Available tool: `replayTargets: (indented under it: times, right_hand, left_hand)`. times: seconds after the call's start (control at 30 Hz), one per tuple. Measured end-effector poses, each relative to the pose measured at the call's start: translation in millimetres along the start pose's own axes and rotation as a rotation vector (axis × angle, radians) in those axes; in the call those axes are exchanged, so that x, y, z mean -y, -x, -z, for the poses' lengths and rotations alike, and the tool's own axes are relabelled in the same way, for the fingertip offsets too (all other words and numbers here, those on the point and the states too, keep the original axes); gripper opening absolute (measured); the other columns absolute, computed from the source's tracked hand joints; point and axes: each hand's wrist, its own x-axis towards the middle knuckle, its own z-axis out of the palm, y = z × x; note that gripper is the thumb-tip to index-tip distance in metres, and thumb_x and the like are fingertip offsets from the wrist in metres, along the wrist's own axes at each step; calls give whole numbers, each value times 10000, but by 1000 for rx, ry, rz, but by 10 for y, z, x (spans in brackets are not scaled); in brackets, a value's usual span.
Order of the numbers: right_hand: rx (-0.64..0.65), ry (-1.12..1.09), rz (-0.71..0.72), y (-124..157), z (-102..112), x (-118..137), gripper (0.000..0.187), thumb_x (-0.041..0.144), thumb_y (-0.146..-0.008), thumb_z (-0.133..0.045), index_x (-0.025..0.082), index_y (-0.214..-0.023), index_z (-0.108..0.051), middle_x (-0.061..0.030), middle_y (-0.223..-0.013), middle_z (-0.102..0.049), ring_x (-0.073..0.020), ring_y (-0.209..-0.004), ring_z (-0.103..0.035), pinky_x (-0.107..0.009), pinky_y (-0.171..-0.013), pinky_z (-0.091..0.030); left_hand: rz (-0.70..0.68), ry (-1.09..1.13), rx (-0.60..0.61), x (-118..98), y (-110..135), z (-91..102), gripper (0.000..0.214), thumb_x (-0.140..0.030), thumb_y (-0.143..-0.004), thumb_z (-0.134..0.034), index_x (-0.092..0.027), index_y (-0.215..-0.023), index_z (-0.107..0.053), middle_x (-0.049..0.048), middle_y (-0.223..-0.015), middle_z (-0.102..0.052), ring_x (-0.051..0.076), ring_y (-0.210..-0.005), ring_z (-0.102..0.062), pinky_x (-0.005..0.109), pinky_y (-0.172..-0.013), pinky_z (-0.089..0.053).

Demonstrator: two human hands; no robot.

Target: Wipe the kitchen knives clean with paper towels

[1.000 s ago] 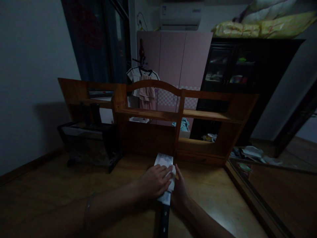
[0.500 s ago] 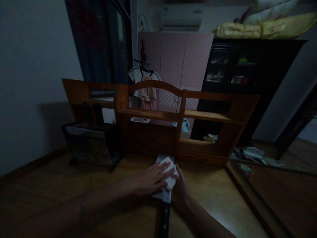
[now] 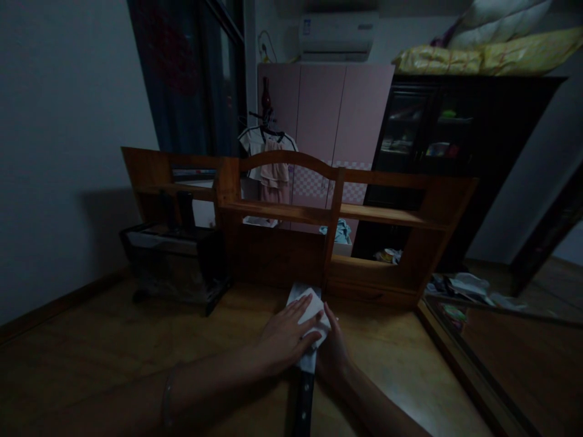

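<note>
A cleaver points away from me over the desk, its black handle toward me. Folded white tissue covers the middle of the blade. My left hand lies across the tissue with fingers stretched out flat, pressing it onto the blade. At the blade's right side is my right hand, its thumb side up against the tissue. Its other fingers are mostly hidden behind the blade and tissue; it appears to grip the blade's edge.
A wooden shelf unit spans the desk's back. At left stands a dark knife block with black handles rising from it. The wooden desktop ends at a raised right edge. The room is dim.
My left hand has shifted slightly right and toward the handle, covering more of the lower blade. The right hand stays at the blade's side. The view has moved slightly.
</note>
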Motion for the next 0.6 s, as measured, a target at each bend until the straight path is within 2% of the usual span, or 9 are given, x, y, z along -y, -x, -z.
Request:
replayTargets:
  times: [0.37, 0.6]
  right_hand:
    - [40, -68, -44, 21, -25, -2, 421, 446, -817, -612, 153, -1116, -654, -83, -1037, -712, -242, -961, -660, -363, -838, -502]
    - [50, -68, -49, -32, 39, -17, 435, 463, -797, -632, 176, -1122, -654, -61, -1051, -708, -237, -959, -658, -369, -852, -497]
  left_hand:
    - [-30, 4, 12, 104, 9, -91, 465, -461, -984, -307, -367, -1440, -315, -20, -1575, -69, 223, -1436, -109, 428, -1158, -211]
    - [-54, -10, -5, 130, 6, -109, 494, -432, -988, -317, -297, -1462, -286, 11, -1562, -165, 205, -1430, -147, 397, -1160, -214]
